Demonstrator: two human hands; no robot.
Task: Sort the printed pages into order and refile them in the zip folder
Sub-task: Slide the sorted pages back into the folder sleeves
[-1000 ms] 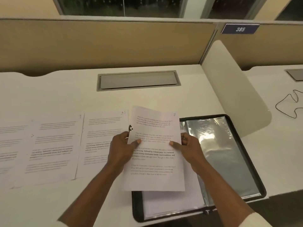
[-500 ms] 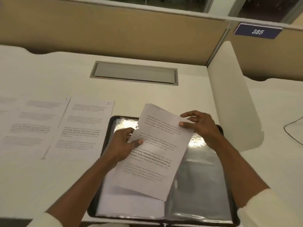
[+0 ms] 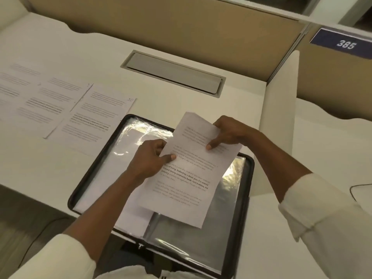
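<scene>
Holding one page over the open folder: where this can slip

You have the printed page [image 3: 189, 184] in the air, tilted, above the open zip folder [image 3: 90, 172]. Your left hand [image 3: 149, 161] pinches its left edge with the thumb on top. Your right hand [image 3: 228, 130] pinches the upper right part. The near corner hangs free with nothing under it.

That loose corner is probably your first risk. If you feed the sheet into a clear sleeve [image 3: 128, 141] at this slant, the corner may catch the plastic lip and fold or crease. Square the page to the opening first.

Order is the second risk. Your right hand covers the top corner, so no page number can be read from here. Another sheet, the page marked 10 [image 3: 100, 117], lies on the desk [image 3: 40, 168] just beside the folder, with more pages to its left. File this one without checking and the sequence may break.

The folder's near end also seems to overhang the desk edge, so pressing down there could tip it towards you.
</scene>
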